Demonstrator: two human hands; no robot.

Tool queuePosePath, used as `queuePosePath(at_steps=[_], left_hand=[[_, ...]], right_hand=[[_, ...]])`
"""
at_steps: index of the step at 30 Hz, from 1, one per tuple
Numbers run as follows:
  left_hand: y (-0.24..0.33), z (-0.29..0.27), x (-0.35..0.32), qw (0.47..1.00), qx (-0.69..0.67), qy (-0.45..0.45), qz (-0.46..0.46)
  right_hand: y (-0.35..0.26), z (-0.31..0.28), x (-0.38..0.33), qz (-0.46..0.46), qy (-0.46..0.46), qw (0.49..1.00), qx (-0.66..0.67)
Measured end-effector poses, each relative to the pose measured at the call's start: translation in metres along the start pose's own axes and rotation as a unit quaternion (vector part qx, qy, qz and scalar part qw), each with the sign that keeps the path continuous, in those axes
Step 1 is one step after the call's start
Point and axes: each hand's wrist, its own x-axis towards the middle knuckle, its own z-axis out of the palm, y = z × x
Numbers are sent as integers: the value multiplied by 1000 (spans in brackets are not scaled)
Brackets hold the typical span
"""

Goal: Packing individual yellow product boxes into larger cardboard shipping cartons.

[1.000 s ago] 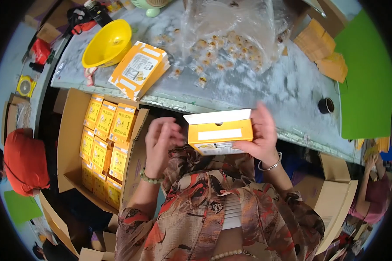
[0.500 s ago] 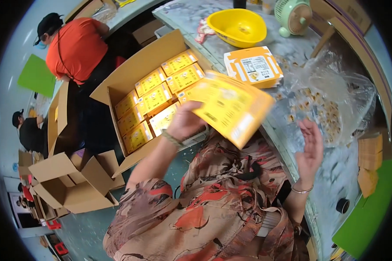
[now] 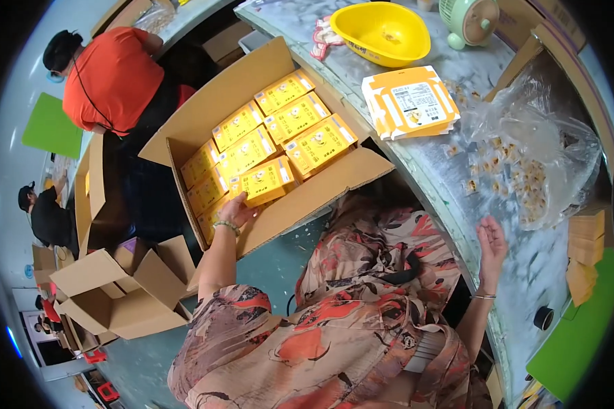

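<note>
My left hand (image 3: 237, 210) reaches into a large open cardboard carton (image 3: 324, 198) on the left and grips the near end of a yellow box (image 3: 261, 182). That box lies slightly tilted on top of other yellow boxes (image 3: 244, 153) packed in rows in the carton. Above the tabletop's near edge, my right hand (image 3: 491, 249) hangs with fingers loosely bent and apart, holding nothing. Nearest to it is a clear plastic bag (image 3: 559, 150) with many small wrapped pieces (image 3: 515, 174) spilling onto the table.
A stack of flat orange-and-white box blanks (image 3: 416, 105) lies on the marbled table (image 3: 457, 174), near a yellow basin (image 3: 383, 34) and green fan (image 3: 468, 20). An open carton (image 3: 126, 293) stands lower left. A person in orange (image 3: 116, 78) works beyond.
My left hand has carried the yellow box from in front of my body leftward into the carton. My right hand has lowered slightly and stays over the table.
</note>
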Motion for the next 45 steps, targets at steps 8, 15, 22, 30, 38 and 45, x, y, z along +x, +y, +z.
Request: queuePosePath(at_steps=[8,15,22,30,38,45], left_hand=[[-2,17,14,902,414,94,79],[40,72,18,715,506,115,469],[-12,311,-72,494,427,-174,737],[-37,332,-72,432,567,-159,684],[-41,327,-74,490,456,-221,709],[2,312,-168,404,425,-153,795]], right_hand=[[-4,-2,-1,15,28,997,-64],[-71,53,87,-99,-77,975,-185],[-77,119,205,-163,-70,935,-309],[-90,144,241,-129,-126,836,-518],[-128,132,227,-186,-103,844,-493],[-122,66,119,-113,-102,965,-213]])
